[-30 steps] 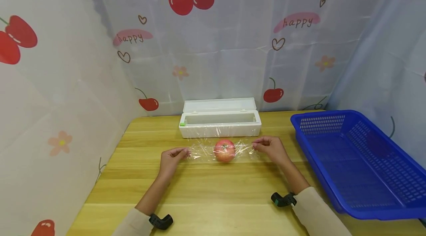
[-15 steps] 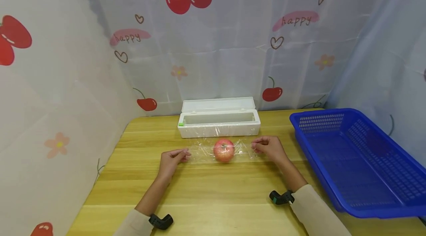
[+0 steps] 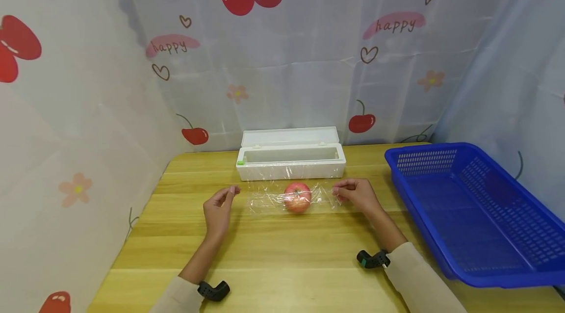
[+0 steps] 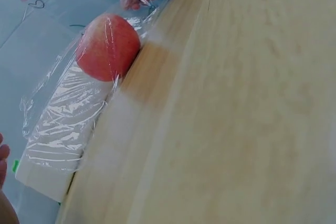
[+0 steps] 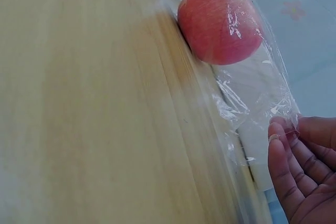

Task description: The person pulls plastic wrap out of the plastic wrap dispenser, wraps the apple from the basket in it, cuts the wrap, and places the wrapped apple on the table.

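Note:
A red apple (image 3: pixel 297 198) sits on the wooden table with clear plastic wrap (image 3: pixel 267 201) draped over it, stretching out to both sides. The right hand (image 3: pixel 359 194) pinches the wrap's right end between thumb and fingers, plainly visible in the right wrist view (image 5: pixel 307 163). Off the wrap's left end, the left hand (image 3: pixel 218 212) is raised with loosely bent fingers and nothing between them. In the left wrist view only a bit of that hand (image 4: pixel 4 166) shows at the left edge, apart from the wrap.
Behind the apple stands a long white box (image 3: pixel 291 171) with its lid up and a green tab at its left end. A blue plastic basket (image 3: pixel 503 283) occupies the right side. Printed curtains (image 3: pixel 300 82) enclose the table at the back and sides.
The left hand has let go of the wrap's left end and moved left and slightly up. The right hand still pinches its end; the apple has stayed put.

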The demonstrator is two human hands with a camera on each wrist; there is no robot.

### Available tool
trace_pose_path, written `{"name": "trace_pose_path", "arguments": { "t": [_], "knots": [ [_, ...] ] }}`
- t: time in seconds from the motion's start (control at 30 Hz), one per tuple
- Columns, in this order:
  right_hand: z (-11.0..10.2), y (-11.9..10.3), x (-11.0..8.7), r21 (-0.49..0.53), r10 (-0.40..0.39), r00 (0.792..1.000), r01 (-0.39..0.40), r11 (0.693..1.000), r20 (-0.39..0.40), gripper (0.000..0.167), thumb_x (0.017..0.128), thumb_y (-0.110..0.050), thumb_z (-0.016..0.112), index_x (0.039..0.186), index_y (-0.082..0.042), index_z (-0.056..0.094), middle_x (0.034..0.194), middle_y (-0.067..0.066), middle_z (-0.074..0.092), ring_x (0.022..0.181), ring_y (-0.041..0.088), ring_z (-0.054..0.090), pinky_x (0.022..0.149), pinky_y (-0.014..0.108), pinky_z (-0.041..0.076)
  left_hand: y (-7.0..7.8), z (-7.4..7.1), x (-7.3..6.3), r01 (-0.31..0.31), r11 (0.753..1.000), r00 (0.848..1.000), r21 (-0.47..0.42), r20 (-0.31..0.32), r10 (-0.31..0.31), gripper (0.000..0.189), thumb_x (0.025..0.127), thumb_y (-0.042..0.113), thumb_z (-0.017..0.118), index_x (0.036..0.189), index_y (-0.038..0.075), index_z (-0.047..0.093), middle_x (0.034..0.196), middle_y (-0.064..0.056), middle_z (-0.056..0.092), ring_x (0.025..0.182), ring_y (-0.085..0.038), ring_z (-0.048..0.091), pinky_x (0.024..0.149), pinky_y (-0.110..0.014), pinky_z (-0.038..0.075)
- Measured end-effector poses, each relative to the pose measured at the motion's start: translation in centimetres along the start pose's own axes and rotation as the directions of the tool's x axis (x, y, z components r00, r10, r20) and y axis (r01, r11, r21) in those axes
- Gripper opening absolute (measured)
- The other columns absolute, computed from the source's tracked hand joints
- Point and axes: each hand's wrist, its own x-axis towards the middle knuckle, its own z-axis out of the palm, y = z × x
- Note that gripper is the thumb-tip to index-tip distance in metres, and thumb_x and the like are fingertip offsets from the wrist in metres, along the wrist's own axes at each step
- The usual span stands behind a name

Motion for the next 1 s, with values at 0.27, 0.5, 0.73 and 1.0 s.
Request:
{"name": "trace_pose_path", "arguments": {
  "t": [0.27, 0.5, 0.73, 1.0],
  "knots": [
    [-0.3, 1.1, 0.4, 0.060, -0.001, 1.000, 0.002, 0.998, -0.024, 0.024, 0.091, -0.003, 0.075, 0.105, 0.016, 0.070, 0.084, 0.017, 0.075, 0.065, 0.016, 0.069, 0.062, 0.030, 0.061, 3.1, 2.5, -0.3, -0.584, 0.805, 0.798, 0.104, 0.255, 0.546, 0.029, 0.080, -0.017, 0.073, 0.108, -0.009, 0.074, 0.108, -0.023, 0.074, 0.099, -0.037, 0.072, 0.096, -0.026, 0.055],
    [-0.2, 0.7, 0.3, 0.055, 0.012, 0.999, -0.009, 0.998, -0.038, 0.023, 0.091, -0.004, 0.075, 0.106, 0.014, 0.071, 0.087, 0.017, 0.075, 0.068, 0.018, 0.070, 0.065, 0.033, 0.063, 4.8, 4.8, -1.3, -0.652, 0.747, 0.614, 0.128, 0.667, 0.421, 0.049, 0.087, 0.006, 0.080, 0.134, 0.002, 0.066, 0.137, -0.011, 0.064, 0.126, -0.027, 0.062, 0.103, -0.039, 0.052],
    [-0.1, 0.5, 0.4, 0.044, 0.033, 0.998, -0.031, 0.999, -0.050, 0.019, 0.091, -0.004, 0.075, 0.104, 0.011, 0.073, 0.085, 0.014, 0.075, 0.065, 0.018, 0.070, 0.060, 0.030, 0.061, 4.3, 6.2, -1.2, -0.554, 0.776, 0.595, 0.302, 0.795, 0.115, 0.070, 0.095, 0.031, 0.074, 0.155, 0.011, 0.043, 0.161, -0.004, 0.039, 0.143, -0.024, 0.042, 0.112, -0.046, 0.042],
    [-0.2, 0.8, 0.4, 0.048, 0.016, 0.999, -0.015, 0.999, -0.032, 0.019, 0.092, -0.002, 0.073, 0.105, 0.012, 0.072, 0.087, 0.015, 0.075, 0.065, 0.017, 0.070, 0.061, 0.029, 0.062, 3.0, 7.0, -0.5, -0.505, 0.785, 0.597, 0.359, 0.802, 0.017, 0.082, 0.094, 0.037, 0.074, 0.160, 0.015, 0.031, 0.164, -0.001, 0.030, 0.145, -0.024, 0.038, 0.115, -0.046, 0.038]
  ]
}}
